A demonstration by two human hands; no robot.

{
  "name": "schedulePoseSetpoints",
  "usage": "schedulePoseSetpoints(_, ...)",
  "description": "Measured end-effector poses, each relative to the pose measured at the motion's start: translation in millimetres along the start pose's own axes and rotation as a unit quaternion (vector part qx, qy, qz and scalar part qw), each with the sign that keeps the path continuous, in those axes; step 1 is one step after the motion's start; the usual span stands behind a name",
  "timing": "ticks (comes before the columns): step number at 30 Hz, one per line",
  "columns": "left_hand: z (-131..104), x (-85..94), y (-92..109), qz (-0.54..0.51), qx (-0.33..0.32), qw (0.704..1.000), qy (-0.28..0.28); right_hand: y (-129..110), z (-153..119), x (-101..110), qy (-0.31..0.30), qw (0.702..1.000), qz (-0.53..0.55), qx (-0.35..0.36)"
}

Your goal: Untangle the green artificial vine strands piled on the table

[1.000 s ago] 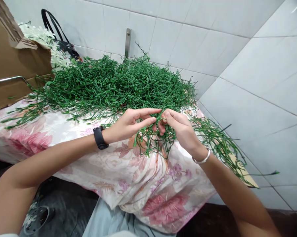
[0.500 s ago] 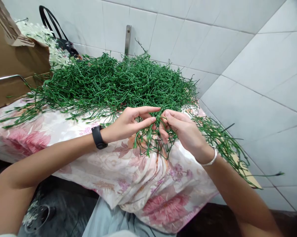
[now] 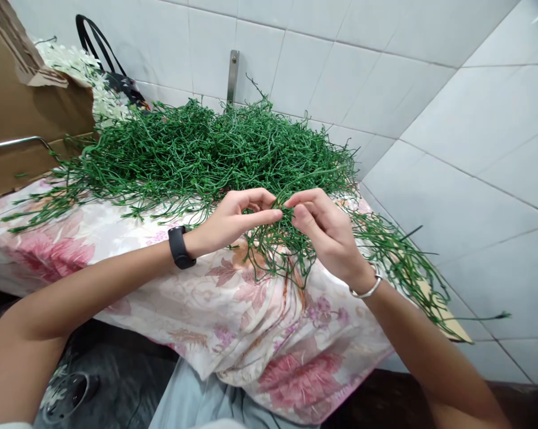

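Note:
Near the middle of the head view, my left hand (image 3: pixel 246 217) pinches a thin green stem (image 3: pixel 283 201) between thumb and fingertips. Just to its right, my right hand (image 3: pixel 325 229) has its thumb and fingers closed at the same stem, its fingertips almost touching those of my left hand. Loose green stems (image 3: pixel 271 253) lie below and between both hands, partly hidden by them. Behind the hands spreads a large tangled pile of green artificial stems (image 3: pixel 215 149).
A floral cloth (image 3: pixel 183 310) covers the table. More stems (image 3: pixel 398 262) trail along its right edge. At the left are a cardboard box (image 3: pixel 36 119), white artificial flowers (image 3: pixel 108 101) and a black bag (image 3: pixel 121 86). A tiled wall (image 3: pixel 362 77) stands behind.
My left index finger has bent inward from its stretched position. My right hand has turned and shifted slightly up and left, its fingers now meeting at the stem.

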State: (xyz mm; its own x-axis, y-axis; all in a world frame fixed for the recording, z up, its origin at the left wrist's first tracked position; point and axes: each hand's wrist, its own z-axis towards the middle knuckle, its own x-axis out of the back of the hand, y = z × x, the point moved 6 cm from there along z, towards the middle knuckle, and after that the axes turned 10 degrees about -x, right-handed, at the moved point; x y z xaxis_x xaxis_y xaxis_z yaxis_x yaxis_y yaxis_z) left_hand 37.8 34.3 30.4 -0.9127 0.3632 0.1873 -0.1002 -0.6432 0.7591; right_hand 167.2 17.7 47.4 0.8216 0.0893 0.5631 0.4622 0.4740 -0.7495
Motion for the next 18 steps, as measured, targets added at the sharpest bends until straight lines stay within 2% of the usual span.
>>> schedulePoseSetpoints(2, -0.6, -1.0, -2.4, -0.02, 0.012, 1.0, -0.001, -3.7, -1.8, -0.7, 0.012, 0.994, -0.095, 0.051)
schedulePoseSetpoints(4, -1.0, -1.8, -3.8, -0.023, 0.016, 1.0, -0.001, -9.5, -3.9, -0.9, 0.047, 0.972, -0.191, 0.13)
schedulePoseSetpoints(7, 0.0, -0.4, -3.2, -0.002, 0.009, 1.0, 0.004, -18.5, -9.1, -3.7, 0.113, 0.9, -0.333, 0.257)
schedulePoseSetpoints(9, 2.2, 5.5, -1.1, 0.011, -0.004, 1.0, 0.023, -21.2, -11.1, -5.3, 0.14, 0.858, -0.392, 0.301)
schedulePoseSetpoints(10, 3.7, 10.5, 0.1, 0.016, -0.013, 0.999, 0.039, -21.8, -11.2, -4.5, 0.148, 0.851, -0.4, 0.306)
schedulePoseSetpoints(12, 6.7, 22.9, 1.8, 0.024, -0.033, 0.996, 0.082, -20.7, -8.4, 0.2, 0.148, 0.87, -0.376, 0.283)
schedulePoseSetpoints(14, 9.1, 33.2, 1.9, 0.031, -0.049, 0.992, 0.112, -15.2, -2.4, 7.3, 0.137, 0.909, -0.323, 0.226)
schedulePoseSetpoints(16, 10.7, 36.3, -0.4, 0.029, -0.053, 0.992, 0.112, -5.8, 4.7, 14.8, 0.139, 0.933, -0.289, 0.163)
schedulePoseSetpoints(18, 11.2, 32.7, -3.7, 0.018, -0.046, 0.995, 0.09, 4.8, 11.7, 21.1, 0.151, 0.937, -0.29, 0.121)
